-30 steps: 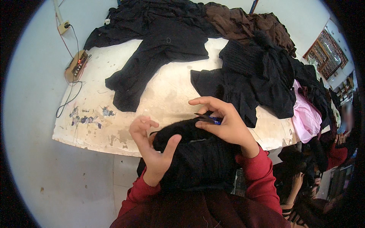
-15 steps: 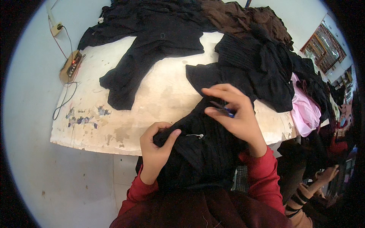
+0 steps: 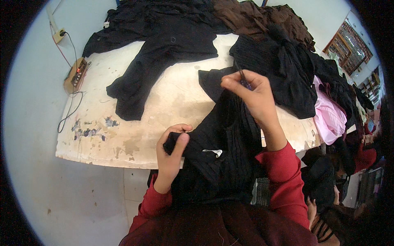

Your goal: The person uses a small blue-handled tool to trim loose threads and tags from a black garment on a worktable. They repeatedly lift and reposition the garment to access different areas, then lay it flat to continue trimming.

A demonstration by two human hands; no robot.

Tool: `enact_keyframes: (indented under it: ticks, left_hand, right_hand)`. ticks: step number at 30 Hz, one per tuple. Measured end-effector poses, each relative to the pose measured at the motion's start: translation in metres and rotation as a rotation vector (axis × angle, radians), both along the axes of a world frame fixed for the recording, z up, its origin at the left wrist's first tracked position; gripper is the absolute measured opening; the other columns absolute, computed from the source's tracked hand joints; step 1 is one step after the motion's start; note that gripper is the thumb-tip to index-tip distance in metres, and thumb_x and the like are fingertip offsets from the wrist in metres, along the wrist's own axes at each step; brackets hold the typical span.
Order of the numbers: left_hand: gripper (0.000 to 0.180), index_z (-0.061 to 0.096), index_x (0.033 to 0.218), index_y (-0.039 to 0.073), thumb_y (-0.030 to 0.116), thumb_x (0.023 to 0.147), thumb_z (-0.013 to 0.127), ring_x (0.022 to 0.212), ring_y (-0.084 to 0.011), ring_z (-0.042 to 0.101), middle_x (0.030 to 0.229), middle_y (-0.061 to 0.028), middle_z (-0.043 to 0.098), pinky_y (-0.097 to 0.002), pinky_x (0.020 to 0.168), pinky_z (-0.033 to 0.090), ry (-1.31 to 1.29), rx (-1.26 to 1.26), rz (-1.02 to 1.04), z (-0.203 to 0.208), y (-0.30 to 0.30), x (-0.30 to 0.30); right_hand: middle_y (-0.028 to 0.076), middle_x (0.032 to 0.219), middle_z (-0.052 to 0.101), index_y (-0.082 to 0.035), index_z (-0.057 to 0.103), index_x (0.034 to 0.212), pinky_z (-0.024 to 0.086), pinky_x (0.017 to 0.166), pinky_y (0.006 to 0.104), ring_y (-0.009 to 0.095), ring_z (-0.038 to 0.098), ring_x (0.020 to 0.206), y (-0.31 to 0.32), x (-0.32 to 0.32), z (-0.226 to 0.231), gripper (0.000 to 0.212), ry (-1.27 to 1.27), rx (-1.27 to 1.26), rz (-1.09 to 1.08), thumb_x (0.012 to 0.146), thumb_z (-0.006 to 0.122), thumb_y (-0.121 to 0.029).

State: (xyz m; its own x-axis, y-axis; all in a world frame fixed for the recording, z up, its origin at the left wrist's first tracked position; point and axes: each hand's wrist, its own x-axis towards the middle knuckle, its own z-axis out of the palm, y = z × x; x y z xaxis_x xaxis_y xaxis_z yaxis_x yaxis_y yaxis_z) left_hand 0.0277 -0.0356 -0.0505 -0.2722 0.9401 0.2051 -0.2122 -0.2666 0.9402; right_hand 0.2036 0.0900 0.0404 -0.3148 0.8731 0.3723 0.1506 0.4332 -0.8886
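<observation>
A black ribbed garment [image 3: 221, 176] hangs over the table's near edge and down across my lap. My left hand [image 3: 169, 160] is closed, pinching the garment's edge between thumb and fingers. A small white label [image 3: 217, 153] lies on the cloth to the right of that hand. Above the garment's far part, my right hand [image 3: 259, 98] is raised and closed around small thread snips [image 3: 246, 84]. Their blue part shows among the fingers, and the dark blades point away from me. The lower fingers of this hand are partly hidden.
Black clothes [image 3: 172, 45] and a brown cloth [image 3: 283, 20] lie across the far side of the pale, stained table [image 3: 176, 98]. A pink cloth [image 3: 328, 115] hangs at the right. Beside the left wall is a wired box [image 3: 76, 76]. A co-worker's hand [image 3: 312, 211] shows at lower right.
My right hand has lifted away from me with the snips, whose blades now point up and away. My left hand has shifted slightly right, and the white label now shows more fully.
</observation>
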Motion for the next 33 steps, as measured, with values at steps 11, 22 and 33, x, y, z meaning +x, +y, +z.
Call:
enact_keyframes:
  ticks: [11, 22, 33]
  left_hand:
    - [0.024, 0.046, 0.076, 0.003, -0.003, 0.081, 0.067, 0.088, -0.0097, 0.058, 0.098, -0.0145, 0.069, -0.0238, 0.082, 0.044, 0.050, -0.052, 0.063, -0.007, -0.001, 0.008]
    - [0.032, 0.038, 0.073, 0.005, -0.005, 0.081, 0.067, 0.090, -0.0156, 0.061, 0.095, -0.0183, 0.067, -0.0256, 0.081, 0.045, 0.282, 0.072, 0.162, 0.000, -0.010, 0.017]
    - [0.031, 0.038, 0.073, 0.005, -0.006, 0.082, 0.066, 0.089, -0.0150, 0.061, 0.095, -0.0180, 0.068, -0.0258, 0.082, 0.045, 0.273, 0.054, 0.163, -0.004, -0.013, 0.015]
  right_hand:
    - [0.008, 0.086, 0.064, -0.002, 0.067, 0.107, 0.045, 0.078, 0.0293, 0.019, 0.061, 0.081, -0.033, 0.030, -0.004, 0.040, -0.400, 0.300, -0.095, 0.075, 0.075, -0.023]
    - [0.008, 0.068, 0.064, -0.007, 0.068, 0.085, 0.048, 0.061, 0.0329, 0.022, 0.064, 0.064, -0.049, 0.005, -0.009, 0.029, -0.536, -0.114, 0.154, 0.072, 0.074, -0.033]
    - [0.004, 0.067, 0.063, -0.002, 0.067, 0.086, 0.046, 0.061, 0.0248, 0.010, 0.058, 0.062, -0.062, 0.001, 0.002, 0.021, -0.633, -0.097, 0.120, 0.076, 0.074, -0.018]
